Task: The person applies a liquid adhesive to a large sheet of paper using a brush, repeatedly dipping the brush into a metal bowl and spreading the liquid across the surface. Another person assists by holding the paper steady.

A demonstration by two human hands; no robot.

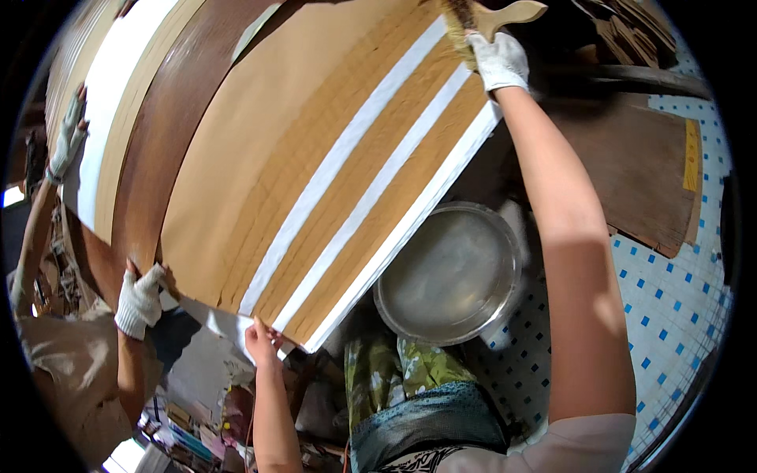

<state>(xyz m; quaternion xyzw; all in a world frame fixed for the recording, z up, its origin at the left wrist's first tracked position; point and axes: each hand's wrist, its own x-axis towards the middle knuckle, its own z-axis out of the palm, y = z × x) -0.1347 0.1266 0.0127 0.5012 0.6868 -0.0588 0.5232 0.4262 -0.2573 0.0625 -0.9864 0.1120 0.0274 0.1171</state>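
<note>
On the right, the floor (661,315) is white with lots of little blue squares. A big, flat brown board (631,177) covers part of it, with a yellow strip (691,158) near one edge. Farther up are a long bar (650,80) and thin wood pieces (631,33). Jumbled stuff (185,432) sits at the bottom left.

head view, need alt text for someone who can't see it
A white-gloved right hand holds a wooden-handled bristle brush at the far end of a brown, white-striped sheet; the bare left hand is at its near end. A silvery round basin sits below, and a co-worker's white-gloved hands are at left.
</note>
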